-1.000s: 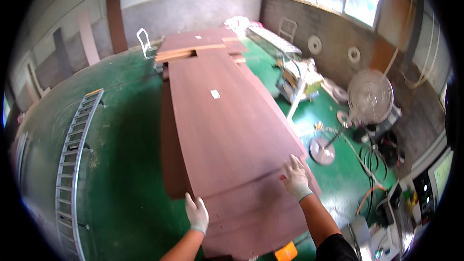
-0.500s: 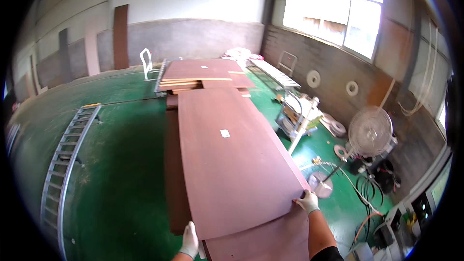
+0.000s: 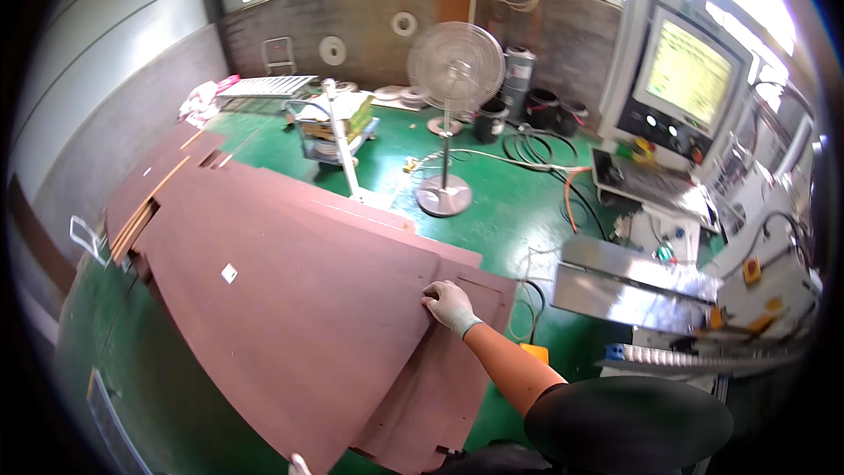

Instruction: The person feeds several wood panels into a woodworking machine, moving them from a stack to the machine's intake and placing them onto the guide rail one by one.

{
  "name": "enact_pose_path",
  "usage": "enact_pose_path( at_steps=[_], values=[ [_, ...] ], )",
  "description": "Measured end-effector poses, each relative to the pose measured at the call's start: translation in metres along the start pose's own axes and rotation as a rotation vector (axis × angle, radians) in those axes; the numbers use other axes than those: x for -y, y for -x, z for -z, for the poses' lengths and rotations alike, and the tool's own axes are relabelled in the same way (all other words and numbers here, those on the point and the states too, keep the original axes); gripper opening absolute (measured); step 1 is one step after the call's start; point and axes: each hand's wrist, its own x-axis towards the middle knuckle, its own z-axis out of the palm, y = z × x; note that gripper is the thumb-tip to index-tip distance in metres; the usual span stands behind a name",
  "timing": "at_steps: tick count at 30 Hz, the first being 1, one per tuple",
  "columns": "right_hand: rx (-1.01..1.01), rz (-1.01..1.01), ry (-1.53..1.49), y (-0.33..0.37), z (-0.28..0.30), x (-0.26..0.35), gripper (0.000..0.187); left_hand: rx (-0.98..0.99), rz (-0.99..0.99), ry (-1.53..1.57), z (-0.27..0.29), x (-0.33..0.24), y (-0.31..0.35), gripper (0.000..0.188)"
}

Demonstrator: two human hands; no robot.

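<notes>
A large flat brown panel [image 3: 272, 273] with a small white label [image 3: 229, 274] lies slantwise over more brown sheets [image 3: 437, 396]. My right hand [image 3: 450, 306], in a pale work glove, is closed on the panel's near right corner, its fingers curled at the edge. Of my gloved left hand [image 3: 299, 464] only a small part shows at the lower rim, up against the panel's near left corner; it appears closed on that edge, though most of it is cut off.
Further brown boards [image 3: 145, 167] are stacked at the far left. A standing fan [image 3: 455, 70], a loaded cart [image 3: 334, 127] and cables stand beyond the panel. To the right are a machine with a screen [image 3: 690, 70] and a metal plate [image 3: 629, 290].
My view has swung to the right, bringing the machine and screen into sight. My right hand stays on the panel's corner; my left has slipped mostly out of the picture.
</notes>
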Motion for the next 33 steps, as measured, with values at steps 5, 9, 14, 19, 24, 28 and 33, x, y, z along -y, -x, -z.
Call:
enact_pose_path(
  at_steps=[5,9,14,19,24,28,33],
  values=[
    [-0.401,-0.187,-0.362,0.113,0.02,-0.042,0.065,0.195,0.046,-0.299,-0.034,0.048,0.064,0.065],
    [-0.075,-0.558,-1.09,0.257,-0.016,-0.035,0.087,0.321,-0.114,-0.599,-0.095,0.034,0.123,0.072],
    [0.582,-0.36,-1.19,0.356,-0.049,-0.019,0.063,0.463,-0.241,-0.586,-0.18,0.032,0.171,0.063],
    [0.382,-0.391,-1.304,0.351,-0.015,-0.045,0.052,0.382,-0.72,-0.546,-0.191,0.032,0.189,0.03],
    [0.228,-0.399,-1.152,0.43,0.058,-0.116,0.052,-0.123,-0.803,-0.223,-0.162,0.083,0.133,0.044],
    [0.008,-0.692,-1.229,0.52,0.141,-0.151,0.053,0.003,0.071,0.873,-0.109,0.111,0.098,0.087],
    [-0.369,-0.78,-1.185,0.614,0.197,-0.217,0.038,0.336,-0.02,0.975,-0.124,0.093,0.114,0.084]
  ],
)
